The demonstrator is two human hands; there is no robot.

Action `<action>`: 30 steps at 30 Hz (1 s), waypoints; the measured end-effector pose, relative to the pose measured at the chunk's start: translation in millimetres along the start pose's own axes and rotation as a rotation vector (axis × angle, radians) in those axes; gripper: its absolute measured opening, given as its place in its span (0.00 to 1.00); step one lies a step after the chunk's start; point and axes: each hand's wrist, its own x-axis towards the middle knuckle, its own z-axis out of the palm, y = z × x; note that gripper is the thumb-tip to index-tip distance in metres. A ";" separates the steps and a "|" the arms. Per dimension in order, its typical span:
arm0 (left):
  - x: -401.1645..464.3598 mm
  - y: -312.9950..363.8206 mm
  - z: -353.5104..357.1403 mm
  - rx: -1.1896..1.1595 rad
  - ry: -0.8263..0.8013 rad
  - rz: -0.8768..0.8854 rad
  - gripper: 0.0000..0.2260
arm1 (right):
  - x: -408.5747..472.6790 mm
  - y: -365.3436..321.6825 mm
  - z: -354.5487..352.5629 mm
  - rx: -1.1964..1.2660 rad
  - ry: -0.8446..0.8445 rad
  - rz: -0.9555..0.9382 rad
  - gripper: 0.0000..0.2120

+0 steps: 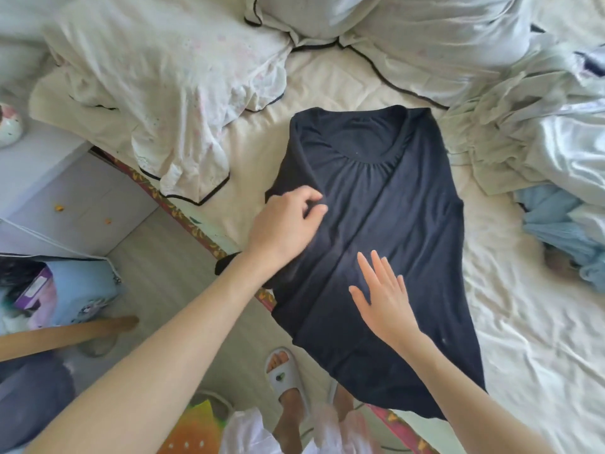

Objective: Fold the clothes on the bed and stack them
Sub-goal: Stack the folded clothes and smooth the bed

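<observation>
- A person is standing at the edge of a bed (330, 80), seen from above, both bare arms reaching forward over it.
- A dark navy top (393, 224) is lying spread on the cream sheet, its round neckline pointing away from the person and its hem hanging slightly past the bed's near edge.
- The top's left side is lying folded inward over the body, forming a long crease running down the middle.
- The left hand (288, 224) is resting on that folded side near the shoulder, its fingers curling and pinching a small ridge of the dark cloth.
- The right hand (383, 296) is lying flat on the lower middle of the top, fingers straight and spread, holding nothing.
- A white garment with dark piping (183, 103) is lying crumpled on the bed to the left of the top, well apart from it.
- A pile of pale rumpled clothes (540, 126) is sitting on the right side of the bed, with a light blue garment (563, 231) just below it.
- Pillows (393, 27) are lying at the far end.
- The person's foot in a white slide sandal (284, 375) is showing on the pale floor beside the bed.
</observation>
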 end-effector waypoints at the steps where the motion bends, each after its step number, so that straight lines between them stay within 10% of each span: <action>1: -1.2 15.0 20.0 -0.036 -0.115 0.021 0.13 | -5.8 13.7 -1.1 -0.023 0.007 0.021 0.29; 5: -6.7 25.1 92.9 -0.003 -0.450 0.014 0.21 | -18.7 65.0 1.9 -0.118 -0.035 0.098 0.29; 21: -35.2 -48.3 120.8 0.562 -0.196 -0.281 0.12 | -28.4 124.7 25.3 -0.145 -0.146 0.004 0.29; 30: -76.4 73.2 165.1 0.159 -0.295 -0.060 0.14 | -84.9 161.3 11.6 -0.004 -0.159 0.130 0.27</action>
